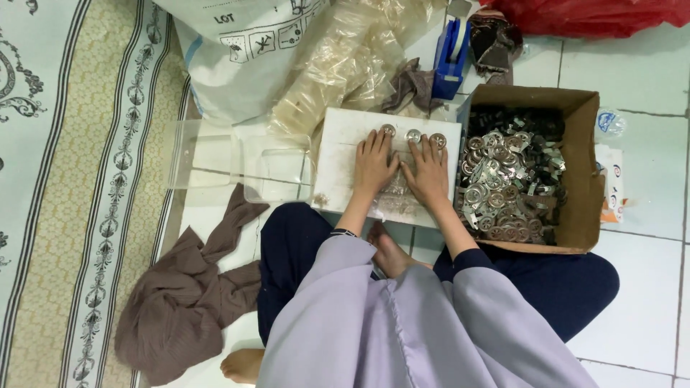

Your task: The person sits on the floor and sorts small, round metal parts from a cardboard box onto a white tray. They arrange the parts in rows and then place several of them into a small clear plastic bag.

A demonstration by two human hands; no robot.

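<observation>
Metal discs [412, 135] lined at far edge of white board [338, 172]; both hands, left [374, 164] and right [427, 171], laid flat, fingers spread, nothing gripped. Cardboard box [583, 179] of discs just right.

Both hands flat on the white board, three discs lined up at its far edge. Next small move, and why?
Probably the right hand reaches to the box for another disc. Three discs sit in a row at the board's far edge, just beyond the fingertips; both hands, left hand included, lie flat holding nothing, and the box of loose discs adjoins the right hand.
</observation>
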